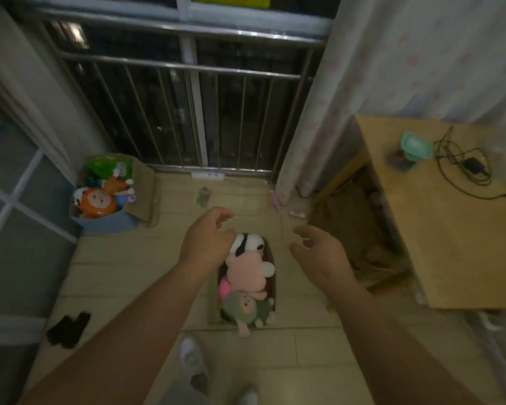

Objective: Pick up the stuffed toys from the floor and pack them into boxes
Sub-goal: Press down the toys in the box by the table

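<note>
A cardboard box (214,305) stands on the tiled floor below me, filled with stuffed toys: a black-and-white one (247,242) at the far end, a pink one (246,273) in the middle and a grey-green one (244,309) at the near end, its leg hanging over the rim. My left hand (208,238) hovers over the box's far left side with loosely curled fingers, holding nothing. My right hand (319,252) hangs to the right of the box, fingers relaxed and empty. A second box (140,185) at the back left holds an orange toy (97,203) and other colourful toys.
A metal railing (187,112) and a curtain (348,97) close off the far side. A wooden table (450,229) with a teal object and cables stands on the right. Dark cloth (67,330) lies on the floor at the left. My white shoes (192,361) are near the bottom.
</note>
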A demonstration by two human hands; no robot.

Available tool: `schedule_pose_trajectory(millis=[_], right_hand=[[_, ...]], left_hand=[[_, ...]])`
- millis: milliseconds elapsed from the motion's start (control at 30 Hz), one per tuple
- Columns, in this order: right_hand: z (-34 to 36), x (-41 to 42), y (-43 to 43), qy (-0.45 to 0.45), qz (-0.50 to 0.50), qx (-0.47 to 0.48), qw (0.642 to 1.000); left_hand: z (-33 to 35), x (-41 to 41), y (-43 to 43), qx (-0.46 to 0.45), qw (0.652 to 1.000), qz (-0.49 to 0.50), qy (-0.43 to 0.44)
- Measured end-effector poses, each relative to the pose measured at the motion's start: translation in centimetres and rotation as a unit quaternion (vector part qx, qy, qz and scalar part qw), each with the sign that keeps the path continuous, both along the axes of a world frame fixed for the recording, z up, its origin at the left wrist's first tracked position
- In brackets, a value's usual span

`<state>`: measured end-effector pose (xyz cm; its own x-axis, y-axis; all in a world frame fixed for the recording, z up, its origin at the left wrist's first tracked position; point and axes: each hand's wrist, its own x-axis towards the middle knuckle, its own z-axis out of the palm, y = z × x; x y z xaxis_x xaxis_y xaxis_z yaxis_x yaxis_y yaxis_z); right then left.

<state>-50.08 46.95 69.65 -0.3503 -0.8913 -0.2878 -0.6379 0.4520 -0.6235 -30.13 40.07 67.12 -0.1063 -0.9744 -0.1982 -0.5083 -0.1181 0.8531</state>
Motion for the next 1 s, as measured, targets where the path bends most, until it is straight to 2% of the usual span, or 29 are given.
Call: schedule_pose_trajectory(millis=[267, 533, 867, 1000], right_hand=[[-17.9, 0.5, -6.9, -0.015, -0.054, 0.06, 0.997], [-35.3, -2.0, -11.8, -0.03, -0.077, 0.076, 0.994], [-54.5, -8.0, -13.0, -0.009, -0.069, 0.165, 0.984], [-60.0, -8.9, -13.0, -0.017, -0.103, 0.178, 0.978]], left_hand=[[-17.8, -1.3, -7.3, 0.102, 0.995, -0.022, -0.008], [-34.2, -3.1, -11.9, 0.122, 0.989, -0.045, -0.077], [-51.6, -5.2, -11.5, 0.127, 0.981, 0.005, -0.148], [-56.3, -5.2, -10.2, 0.139, 0.974, 0.032, -0.178]])
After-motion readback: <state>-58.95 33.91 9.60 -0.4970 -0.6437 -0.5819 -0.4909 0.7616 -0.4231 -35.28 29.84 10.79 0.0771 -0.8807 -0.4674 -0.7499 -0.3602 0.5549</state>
